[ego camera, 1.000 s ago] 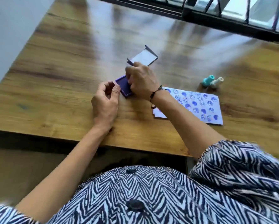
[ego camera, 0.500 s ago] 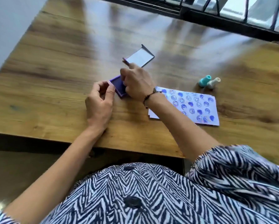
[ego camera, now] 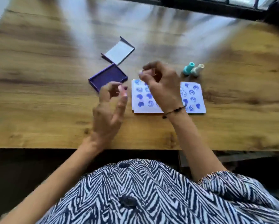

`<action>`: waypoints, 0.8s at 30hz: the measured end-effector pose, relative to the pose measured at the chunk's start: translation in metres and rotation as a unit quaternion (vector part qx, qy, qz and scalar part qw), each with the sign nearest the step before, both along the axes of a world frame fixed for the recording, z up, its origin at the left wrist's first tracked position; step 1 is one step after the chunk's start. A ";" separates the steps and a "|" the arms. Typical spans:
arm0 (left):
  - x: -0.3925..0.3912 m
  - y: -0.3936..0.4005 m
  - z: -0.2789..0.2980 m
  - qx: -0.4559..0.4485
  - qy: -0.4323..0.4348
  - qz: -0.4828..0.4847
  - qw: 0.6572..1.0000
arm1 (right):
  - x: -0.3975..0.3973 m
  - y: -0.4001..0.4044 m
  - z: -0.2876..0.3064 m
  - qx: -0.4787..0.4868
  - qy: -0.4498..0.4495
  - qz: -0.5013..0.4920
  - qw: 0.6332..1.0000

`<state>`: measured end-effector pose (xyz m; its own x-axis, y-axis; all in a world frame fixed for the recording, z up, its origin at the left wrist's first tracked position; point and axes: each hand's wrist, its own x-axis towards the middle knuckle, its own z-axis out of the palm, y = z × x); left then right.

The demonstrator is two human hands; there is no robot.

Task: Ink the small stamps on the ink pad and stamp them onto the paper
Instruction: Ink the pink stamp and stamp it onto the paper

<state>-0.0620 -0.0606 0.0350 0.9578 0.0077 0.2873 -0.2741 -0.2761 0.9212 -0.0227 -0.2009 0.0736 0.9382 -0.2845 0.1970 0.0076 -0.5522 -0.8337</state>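
Note:
The purple ink pad (ego camera: 108, 76) lies open on the wooden table, its lid (ego camera: 119, 51) just behind it. To its right lies white paper (ego camera: 193, 97) covered with several blue prints. My right hand (ego camera: 163, 83) hovers over the paper's upper middle with its fingers pinched on a small pale stamp (ego camera: 140, 71); only the stamp's tip shows and the view is blurred. My left hand (ego camera: 109, 107) is raised at the pad's near corner, fingers apart, holding nothing that I can make out.
A teal stamp (ego camera: 189, 68) and a cream stamp (ego camera: 197, 70) lie side by side behind the paper's right end. The table's near edge (ego camera: 38, 147) runs close to my body. A dark window frame (ego camera: 200, 7) borders the far side.
My right hand has lifted off the ink pad and swung right over the paper. My left hand has let go of the pad's edge and risen with fingers spread.

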 end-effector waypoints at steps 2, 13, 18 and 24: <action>-0.012 -0.029 0.002 0.050 -0.010 -0.116 0.992 | -0.023 -0.040 -0.003 0.044 0.027 -0.052 0.997; -0.007 -0.068 -0.012 0.180 0.004 -0.275 0.944 | -0.071 -0.093 -0.022 -0.135 0.077 -0.036 0.987; -0.005 -0.068 -0.014 0.152 0.039 -0.266 0.951 | -0.070 -0.092 -0.024 -0.212 0.107 0.016 0.971; -0.006 -0.065 -0.012 0.143 0.028 -0.238 0.960 | -0.066 -0.087 -0.021 -0.270 0.113 0.041 0.955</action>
